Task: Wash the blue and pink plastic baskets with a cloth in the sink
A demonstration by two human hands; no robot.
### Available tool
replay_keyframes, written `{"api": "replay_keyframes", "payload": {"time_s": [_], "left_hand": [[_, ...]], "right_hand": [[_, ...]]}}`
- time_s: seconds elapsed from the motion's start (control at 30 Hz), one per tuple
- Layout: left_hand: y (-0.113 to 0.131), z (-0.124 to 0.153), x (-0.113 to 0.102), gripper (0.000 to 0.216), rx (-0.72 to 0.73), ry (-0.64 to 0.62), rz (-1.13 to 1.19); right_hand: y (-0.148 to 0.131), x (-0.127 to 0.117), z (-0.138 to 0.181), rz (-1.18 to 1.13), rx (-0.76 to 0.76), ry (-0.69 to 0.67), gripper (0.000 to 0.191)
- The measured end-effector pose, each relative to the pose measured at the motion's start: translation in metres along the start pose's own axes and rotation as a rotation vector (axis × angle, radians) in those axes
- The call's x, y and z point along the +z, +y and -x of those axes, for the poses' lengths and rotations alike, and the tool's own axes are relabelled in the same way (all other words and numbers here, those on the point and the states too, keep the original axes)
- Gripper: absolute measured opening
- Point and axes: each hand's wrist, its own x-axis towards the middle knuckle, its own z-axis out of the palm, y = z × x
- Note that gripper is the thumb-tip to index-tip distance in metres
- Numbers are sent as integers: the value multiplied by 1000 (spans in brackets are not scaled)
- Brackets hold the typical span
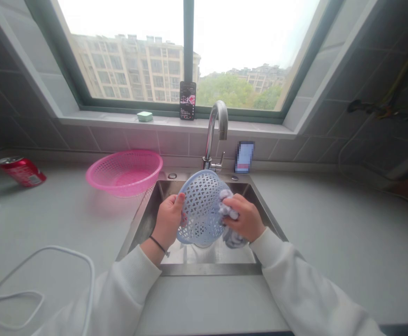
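A light blue plastic colander [204, 200] with cut-out holes is held tilted over the steel sink [210, 269]. My left hand [169, 217] grips its left rim, thumb on the near side and the other fingers partly hidden behind. Bunched in my right hand [244, 214] is a pale grey-white cloth [234, 237], pressed against the colander's right side, with a loose end hanging below. The chrome faucet [220, 119] rises just behind the colander, and no water shows from its spout.
On the left counter stand a pink plastic basket [125, 173] and a tipped red can [22, 171]. A white cable [91, 280] loops at the near left. One phone [187, 100] and a pale green box [144, 116] are on the sill; another phone [245, 157] leans behind the sink.
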Motion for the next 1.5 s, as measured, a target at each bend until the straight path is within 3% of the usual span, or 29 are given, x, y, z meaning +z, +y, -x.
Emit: {"api": "replay_keyframes", "payload": {"time_s": [0.1,0.13,0.2,0.27,0.37,0.6,0.8,0.87,1.03,1.23,1.33,1.43,1.5], "left_hand": [[-1,-1,-2,61,-21,22,23],[-1,-1,-3,61,-25,26,34],[-2,-2,-4,61,-37,22,60],[-2,-3,-4,60,-51,15,81],[-5,-3,-2,58,-61,7,122],[-10,-6,-3,54,-33,47,211],[-4,-9,-4,54,-66,95,242],[-6,-9,-4,52,-62,111,265],[-13,-10,-5,49,-22,136,235],[-8,-11,-5,51,-85,146,277],[-10,-11,-5,50,-85,145,299],[-14,-11,-6,48,-70,124,308],[-15,-11,-6,49,-67,112,292]], "right_hand": [[-28,8,5,-38,-228,-182,30],[-32,9,5,-44,-241,-206,31],[-24,6,1,-57,-125,-180,35],[-4,1,-4,-54,102,-77,37],[15,-5,-8,-46,219,5,35],[-25,9,-2,-315,-39,-263,43],[18,-7,-14,-67,351,-35,30],[12,-5,-11,-114,318,-45,31],[-26,12,-2,-321,15,-256,41],[17,-2,-13,-86,313,-111,31],[12,0,-10,-101,227,-78,34],[-15,11,-2,-196,25,-241,38],[-22,14,-1,-221,-15,-305,38]]}}
